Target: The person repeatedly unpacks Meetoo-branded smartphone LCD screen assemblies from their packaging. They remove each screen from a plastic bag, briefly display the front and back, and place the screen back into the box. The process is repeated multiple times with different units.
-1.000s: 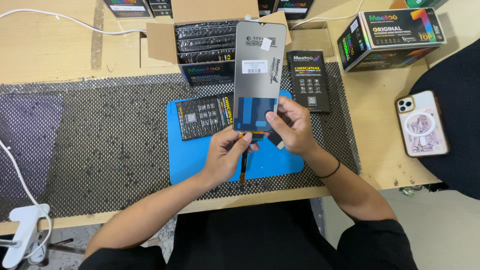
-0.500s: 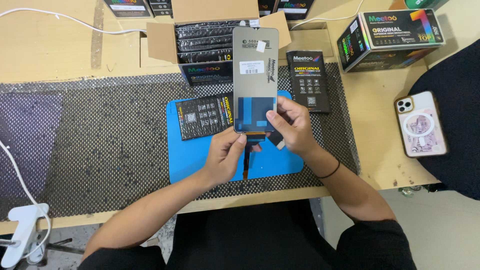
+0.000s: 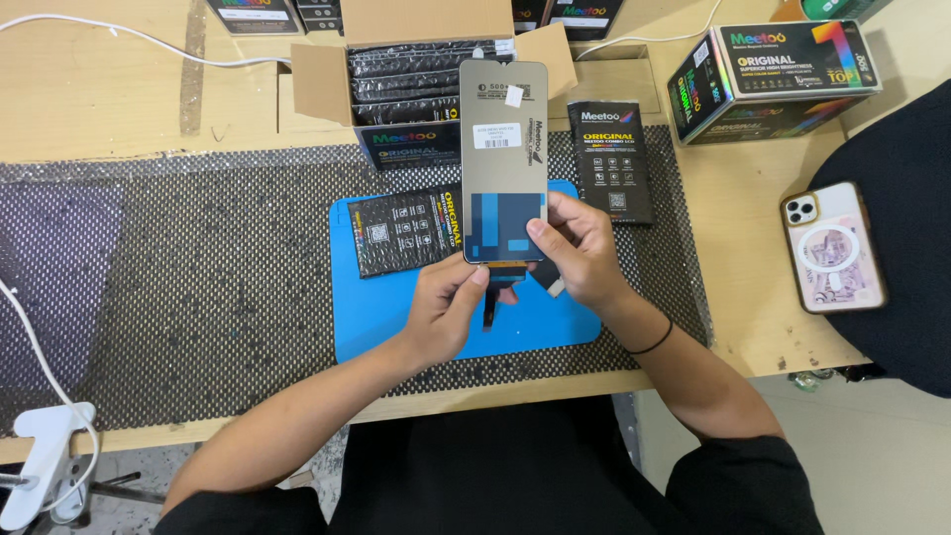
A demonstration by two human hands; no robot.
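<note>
While the phone screen (image 3: 503, 159) is held upright above the blue mat (image 3: 396, 317), its lower edge is pinched by the left hand (image 3: 446, 312) and right hand (image 3: 580, 253) (ribbon cable dangling); inspection appears underway, so a steady grip is called for.

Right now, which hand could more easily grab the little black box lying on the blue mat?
Probably the left hand. The black box lies on the blue mat on that side, just above it. The right hand grips the screen panel at its right edge, farther from the box.
</note>
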